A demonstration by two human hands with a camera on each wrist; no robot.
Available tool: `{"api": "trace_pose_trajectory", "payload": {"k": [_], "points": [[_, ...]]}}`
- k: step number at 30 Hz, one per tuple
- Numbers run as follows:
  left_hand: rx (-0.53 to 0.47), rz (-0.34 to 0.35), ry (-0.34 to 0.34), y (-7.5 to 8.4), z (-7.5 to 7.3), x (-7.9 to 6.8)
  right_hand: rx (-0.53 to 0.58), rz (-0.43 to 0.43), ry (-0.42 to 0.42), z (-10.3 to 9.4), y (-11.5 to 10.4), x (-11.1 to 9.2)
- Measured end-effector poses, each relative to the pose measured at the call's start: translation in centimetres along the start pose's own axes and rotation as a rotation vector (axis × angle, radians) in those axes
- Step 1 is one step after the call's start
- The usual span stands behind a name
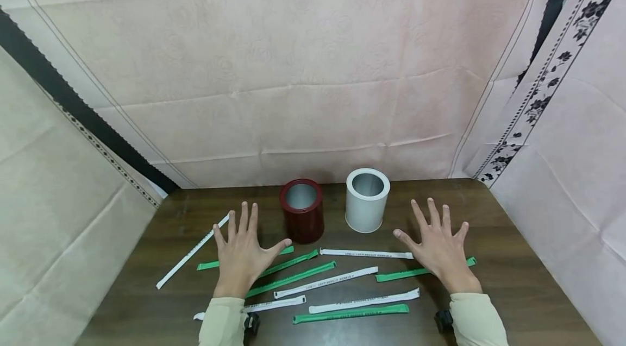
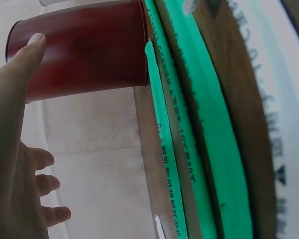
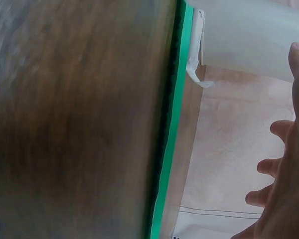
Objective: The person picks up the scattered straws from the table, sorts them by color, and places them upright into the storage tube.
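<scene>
My left hand (image 1: 242, 260) has its fingers spread and holds nothing, over several paper-wrapped straws on the left half of the table. A green wrapped straw (image 1: 208, 265) passes beneath it, and a white wrapped straw (image 1: 192, 251) slants away at its left. Fingers likewise spread and free, my right hand (image 1: 439, 251) is above a green wrapped straw (image 1: 402, 275), part of which it hides. A dark red cylindrical cup (image 1: 302, 224) stands upright beyond my left thumb. To its right is a white cup (image 1: 364, 213), also upright, with an open top.
Between the hands lie more straws, among them a white one (image 1: 326, 282), a green one (image 1: 351, 314) and a white one near the cups (image 1: 367, 253). The brown wooden table (image 1: 518, 291) meets a pale cloth backdrop (image 1: 313, 74) behind the cups.
</scene>
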State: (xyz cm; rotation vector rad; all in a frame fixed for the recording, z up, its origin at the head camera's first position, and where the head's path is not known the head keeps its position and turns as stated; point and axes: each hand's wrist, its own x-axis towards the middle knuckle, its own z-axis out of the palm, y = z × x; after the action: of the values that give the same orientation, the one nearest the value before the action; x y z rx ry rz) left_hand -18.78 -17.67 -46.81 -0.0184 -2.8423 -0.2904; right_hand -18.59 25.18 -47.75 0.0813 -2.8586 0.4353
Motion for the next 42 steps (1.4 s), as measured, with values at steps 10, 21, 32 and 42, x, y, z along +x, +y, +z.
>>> {"api": "trace_pose_trajectory", "payload": {"k": [10, 21, 32, 42], "points": [[-0.039, 0.008, 0.012, -0.1, 0.0, -0.2, 0.104, -0.043, -0.040, -1.2, -2.0, 1.3], [-0.056, 0.019, 0.013, -0.1, -0.4, -0.4, 0.384, -0.203, -0.035, -3.0, -5.8, 6.9], [-0.086, 0.022, -0.003, 1.2, -1.5, -0.9, 0.419, -0.186, -0.085, -0.1, -6.0, 9.3], [-0.452, 0.201, -0.058, 6.1, -5.2, -0.7, 0.501, -0.202, -0.018, 0.7, -6.0, 9.8]]}}
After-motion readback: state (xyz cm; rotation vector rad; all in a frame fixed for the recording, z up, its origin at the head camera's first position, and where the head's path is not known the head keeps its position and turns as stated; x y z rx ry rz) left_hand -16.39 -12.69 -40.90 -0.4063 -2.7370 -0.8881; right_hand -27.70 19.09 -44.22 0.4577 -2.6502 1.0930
